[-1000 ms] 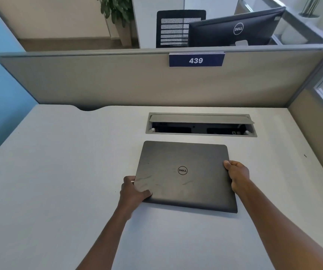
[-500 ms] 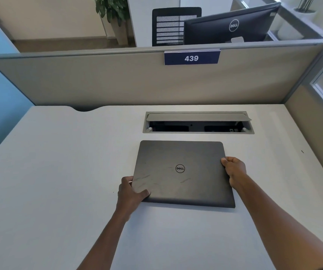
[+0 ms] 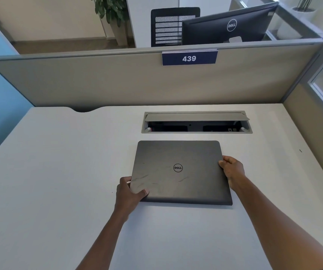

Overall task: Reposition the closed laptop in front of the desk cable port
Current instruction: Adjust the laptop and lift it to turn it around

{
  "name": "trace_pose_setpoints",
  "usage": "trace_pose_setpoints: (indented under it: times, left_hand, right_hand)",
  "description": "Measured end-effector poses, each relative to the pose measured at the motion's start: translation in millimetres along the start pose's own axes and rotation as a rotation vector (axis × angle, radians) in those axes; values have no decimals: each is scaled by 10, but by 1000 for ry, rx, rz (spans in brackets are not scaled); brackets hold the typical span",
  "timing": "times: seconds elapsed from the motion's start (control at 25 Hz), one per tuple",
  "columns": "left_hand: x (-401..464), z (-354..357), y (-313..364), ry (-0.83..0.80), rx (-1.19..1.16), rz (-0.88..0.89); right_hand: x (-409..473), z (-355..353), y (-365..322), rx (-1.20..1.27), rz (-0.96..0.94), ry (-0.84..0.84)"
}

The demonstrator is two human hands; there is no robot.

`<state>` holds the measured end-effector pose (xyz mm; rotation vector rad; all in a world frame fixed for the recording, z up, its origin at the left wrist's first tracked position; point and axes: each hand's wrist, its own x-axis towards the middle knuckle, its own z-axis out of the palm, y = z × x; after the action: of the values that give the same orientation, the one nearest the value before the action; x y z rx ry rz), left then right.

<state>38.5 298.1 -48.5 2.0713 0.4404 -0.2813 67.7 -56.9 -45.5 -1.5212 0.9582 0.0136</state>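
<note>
A closed dark grey laptop [image 3: 180,172] with a round logo lies flat on the pale desk [image 3: 59,172], its far edge a short gap from the desk cable port [image 3: 196,122]. The port is a long recessed slot with its grey flap lifted. My left hand [image 3: 129,193] grips the laptop's near left corner, thumb on the lid. My right hand [image 3: 231,170] holds the middle of the right edge, thumb on top. The laptop sits roughly square to the port, slightly left of its centre.
A beige partition [image 3: 117,82] with a blue "439" sign [image 3: 189,58] closes the desk's far side; another panel [image 3: 316,121] bounds the right. A curved notch [image 3: 83,109] cuts the desk's far left edge. Beyond the partition stand a monitor [image 3: 228,26] and chair.
The laptop has turned slightly, its edges now closer to parallel with the port. Both hands keep the same grips. The camera view has shifted a little.
</note>
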Motion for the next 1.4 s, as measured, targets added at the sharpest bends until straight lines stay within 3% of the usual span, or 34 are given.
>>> trace_pose_setpoints:
  times: [0.56, 0.88, 1.4]
  left_hand:
    - [-204, 65, -52, 107, -6, 107]
    - [-240, -63, -160, -72, 39, 125]
    - [-163, -38, -149, -43, 382, 214]
  right_hand:
    - [-6, -10, 145, -6, -60, 53]
    - [5, 63, 145, -48, -89, 117]
    - [-21, 43, 189, -103, -119, 158]
